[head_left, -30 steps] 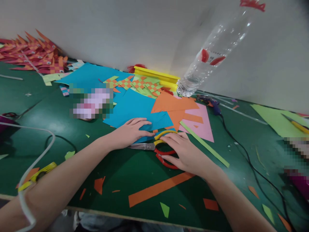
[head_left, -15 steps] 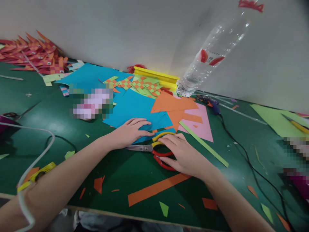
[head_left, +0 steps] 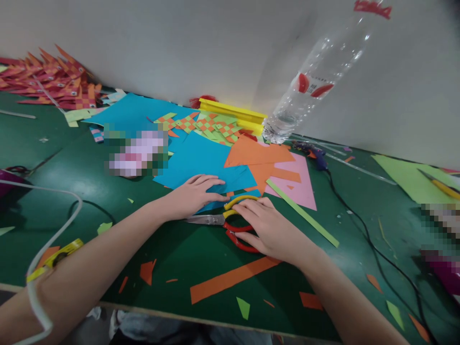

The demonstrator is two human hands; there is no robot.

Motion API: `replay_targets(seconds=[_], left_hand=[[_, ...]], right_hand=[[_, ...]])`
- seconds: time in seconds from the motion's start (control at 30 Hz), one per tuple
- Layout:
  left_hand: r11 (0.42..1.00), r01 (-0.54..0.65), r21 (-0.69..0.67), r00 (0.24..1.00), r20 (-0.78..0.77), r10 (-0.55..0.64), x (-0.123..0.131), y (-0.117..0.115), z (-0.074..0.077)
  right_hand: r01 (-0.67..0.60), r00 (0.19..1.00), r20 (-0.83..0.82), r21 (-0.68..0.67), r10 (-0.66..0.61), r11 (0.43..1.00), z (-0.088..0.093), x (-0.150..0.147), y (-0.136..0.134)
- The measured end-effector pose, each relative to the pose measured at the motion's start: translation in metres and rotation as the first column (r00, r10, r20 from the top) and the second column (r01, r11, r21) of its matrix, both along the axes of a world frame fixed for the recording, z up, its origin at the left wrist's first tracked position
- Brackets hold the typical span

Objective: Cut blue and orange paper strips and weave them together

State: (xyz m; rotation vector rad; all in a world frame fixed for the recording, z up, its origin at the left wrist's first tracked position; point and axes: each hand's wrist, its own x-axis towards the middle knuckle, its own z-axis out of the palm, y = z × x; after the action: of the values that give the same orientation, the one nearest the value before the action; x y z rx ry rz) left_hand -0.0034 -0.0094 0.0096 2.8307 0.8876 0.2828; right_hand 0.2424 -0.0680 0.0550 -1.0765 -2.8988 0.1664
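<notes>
My left hand (head_left: 197, 194) lies flat on a sheet of blue paper (head_left: 201, 155), its fingers stretched out to the right and pressing on the sheet's near part. Scissors (head_left: 212, 219) with red and yellow handles are in my right hand (head_left: 271, 230), whose fingers are at the handle loops. The blades point left, beside the paper's near edge and just below my left hand. Part of the blade tips is hard to make out near my left wrist. A narrow blue paper strip (head_left: 246, 194) shows just above the upper handle.
Woven paper fish (head_left: 208, 125) lie behind the blue sheet, and red-orange ones (head_left: 53, 79) are heaped at far left. A tilted plastic bottle (head_left: 312, 86), a glue gun (head_left: 318, 158) with a black cord, and an orange strip (head_left: 230, 280) are around. A white cable (head_left: 53, 235) crosses my left forearm.
My right hand and the scissors have shifted very slightly to the left. My left hand stays in nearly the same place on the blue paper.
</notes>
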Motion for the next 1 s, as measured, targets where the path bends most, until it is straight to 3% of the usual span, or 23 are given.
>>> replay_targets(seconds=[0.2,0.37,0.5,0.67,0.77,0.83,0.9,1.0], left_hand=[[1.000,-0.008,-0.014,1.000,0.006,0.009,-0.001,-0.001,0.000],[0.998,-0.016,-0.066,0.995,0.100,0.022,0.000,0.000,0.000],[0.978,-0.172,-0.116,0.957,0.214,0.194,-0.001,0.004,0.002],[0.940,-0.338,-0.051,0.908,0.242,0.341,-0.006,0.006,0.005],[0.943,-0.334,0.009,0.916,0.239,0.322,-0.007,0.003,0.008],[0.955,-0.287,0.074,0.942,0.200,0.268,-0.005,-0.002,0.011],[0.963,-0.228,0.142,0.967,0.151,0.206,-0.002,-0.008,0.012],[0.956,-0.144,0.254,0.989,0.062,0.132,0.003,-0.016,0.013]], right_hand=[[-0.048,0.998,0.046,0.023,0.047,0.999,-0.001,-0.007,-0.003],[-0.061,0.998,-0.023,0.015,0.061,0.998,-0.003,-0.003,-0.003],[-0.058,0.989,-0.141,-0.045,0.052,0.997,0.004,0.014,-0.001],[0.148,0.946,-0.301,0.061,-0.123,0.987,0.005,0.048,0.012],[0.425,0.865,-0.370,0.181,-0.338,0.887,-0.004,0.066,0.025],[0.637,0.751,-0.391,0.213,-0.533,0.741,-0.012,0.074,0.032],[0.756,0.650,-0.374,0.229,-0.662,0.613,-0.021,0.079,0.037],[0.783,0.622,-0.285,0.223,-0.729,0.581,-0.030,0.084,0.039]])
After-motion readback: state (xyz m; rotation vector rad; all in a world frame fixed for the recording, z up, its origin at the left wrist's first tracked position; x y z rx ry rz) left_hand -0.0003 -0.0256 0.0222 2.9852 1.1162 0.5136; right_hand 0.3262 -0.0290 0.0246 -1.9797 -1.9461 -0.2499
